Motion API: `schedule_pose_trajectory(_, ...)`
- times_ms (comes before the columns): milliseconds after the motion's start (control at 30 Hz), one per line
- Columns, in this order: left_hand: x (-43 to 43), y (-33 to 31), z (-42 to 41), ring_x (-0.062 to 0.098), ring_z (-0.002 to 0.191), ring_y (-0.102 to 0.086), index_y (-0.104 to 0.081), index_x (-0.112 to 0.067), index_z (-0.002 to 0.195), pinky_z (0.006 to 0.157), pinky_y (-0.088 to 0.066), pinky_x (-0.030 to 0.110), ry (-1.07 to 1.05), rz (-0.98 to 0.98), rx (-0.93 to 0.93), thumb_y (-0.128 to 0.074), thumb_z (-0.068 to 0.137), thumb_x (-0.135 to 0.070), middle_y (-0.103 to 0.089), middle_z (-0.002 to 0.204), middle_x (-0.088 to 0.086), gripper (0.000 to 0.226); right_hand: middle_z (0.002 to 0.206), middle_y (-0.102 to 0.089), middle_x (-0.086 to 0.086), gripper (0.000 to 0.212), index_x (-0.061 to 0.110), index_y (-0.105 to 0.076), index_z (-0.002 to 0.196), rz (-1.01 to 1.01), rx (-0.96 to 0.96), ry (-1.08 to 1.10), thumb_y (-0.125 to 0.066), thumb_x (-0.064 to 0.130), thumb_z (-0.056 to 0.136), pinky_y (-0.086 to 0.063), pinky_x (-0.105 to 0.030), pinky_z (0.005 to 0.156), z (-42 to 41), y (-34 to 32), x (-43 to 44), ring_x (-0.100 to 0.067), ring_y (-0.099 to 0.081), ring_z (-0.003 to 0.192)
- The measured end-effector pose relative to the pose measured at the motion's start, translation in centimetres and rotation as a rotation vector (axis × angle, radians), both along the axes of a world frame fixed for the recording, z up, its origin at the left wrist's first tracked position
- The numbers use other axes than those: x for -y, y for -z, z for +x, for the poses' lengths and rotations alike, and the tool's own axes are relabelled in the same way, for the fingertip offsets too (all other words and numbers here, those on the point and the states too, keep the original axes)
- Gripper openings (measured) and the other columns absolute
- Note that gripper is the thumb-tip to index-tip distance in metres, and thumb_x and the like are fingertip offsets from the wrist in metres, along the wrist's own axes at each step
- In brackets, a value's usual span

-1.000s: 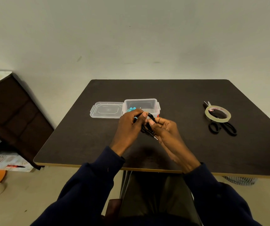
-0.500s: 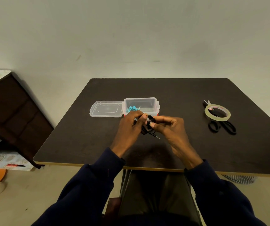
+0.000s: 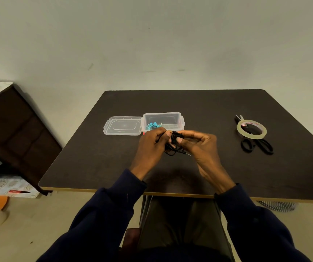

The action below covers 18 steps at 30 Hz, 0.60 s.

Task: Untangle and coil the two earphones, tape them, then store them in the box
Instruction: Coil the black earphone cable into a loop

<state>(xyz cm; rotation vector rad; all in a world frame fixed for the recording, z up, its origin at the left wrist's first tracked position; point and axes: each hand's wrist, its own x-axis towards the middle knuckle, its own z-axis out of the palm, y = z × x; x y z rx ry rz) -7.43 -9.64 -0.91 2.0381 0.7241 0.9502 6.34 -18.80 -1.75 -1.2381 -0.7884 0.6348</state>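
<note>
Hands stay pinching black earphone; box holds teal earphone.

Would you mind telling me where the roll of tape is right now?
In the head view, the tape roll sits on the table's right side, resting on the black scissors, well clear of both hands.

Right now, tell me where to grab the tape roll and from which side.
Take the tape roll by its near rim, from above with the right hand. It lies flat on the scissors, so its open centre lets a finger hook inside while the thumb presses the outer wall. The scissors' loops lie nearer than the roll, so a low approach would likely snag them.
</note>
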Motion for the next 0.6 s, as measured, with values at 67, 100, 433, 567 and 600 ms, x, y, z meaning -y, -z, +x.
schedule_pose_trajectory(67,-0.08,-0.07,0.06,0.010,0.079,-0.072,-0.070,-0.009,0.097,0.073,-0.061,0.028,-0.023,0.011,0.010,-0.051,0.105,-0.028,-0.073,0.086,0.003,0.028,0.099,-0.079,-0.011,0.027,0.000,-0.075,0.110,-0.001,0.005,-0.025,-0.076,-0.003,0.084,-0.062,-0.036,0.084,-0.08,-0.25,0.17,-0.025,-0.076,0.095)
schedule_pose_trajectory(100,-0.15,-0.06,0.07,0.009,0.078,-0.072,-0.070,-0.008,0.098,0.073,-0.061,0.028,-0.027,0.013,0.015,-0.051,0.105,-0.028,-0.073,0.085,0.003,0.029,0.099,-0.079,-0.011,0.027,0.000,-0.074,0.111,-0.002,0.015,-0.036,-0.075,-0.004,0.085,-0.062,-0.035,0.084,-0.13,-0.31,0.23,-0.025,-0.076,0.095)
schedule_pose_trajectory(433,0.28,0.71,0.06,0.013,0.086,-0.067,-0.067,-0.006,0.104,0.073,-0.055,0.016,-0.017,0.128,0.088,-0.045,0.106,-0.028,-0.070,0.096,0.007,0.032,0.105,-0.076,-0.018,0.030,0.002,-0.073,0.109,-0.035,-0.177,-0.143,-0.057,-0.013,0.089,-0.059,-0.048,0.092,-0.35,-1.11,-0.19,-0.029,-0.073,0.099)
schedule_pose_trajectory(567,0.04,0.25,0.21,0.007,0.087,-0.066,-0.069,-0.005,0.105,0.072,-0.049,0.009,-0.038,0.092,0.054,-0.047,0.106,-0.024,-0.070,0.096,0.005,0.029,0.107,-0.072,-0.024,0.040,-0.004,-0.071,0.116,-0.035,-0.298,-0.274,-0.056,0.007,0.080,-0.058,-0.043,0.085,0.06,-0.62,-0.40,-0.031,-0.070,0.100)
schedule_pose_trajectory(600,-0.06,0.26,0.21,0.007,0.087,-0.066,-0.069,-0.006,0.105,0.073,-0.049,0.009,-0.033,0.084,0.040,-0.047,0.107,-0.024,-0.070,0.096,0.004,0.029,0.099,-0.071,-0.022,0.037,-0.006,-0.070,0.115,-0.028,-0.332,-0.289,-0.060,0.010,0.083,-0.059,-0.041,0.083,0.01,-0.67,-0.41,-0.030,-0.069,0.095)
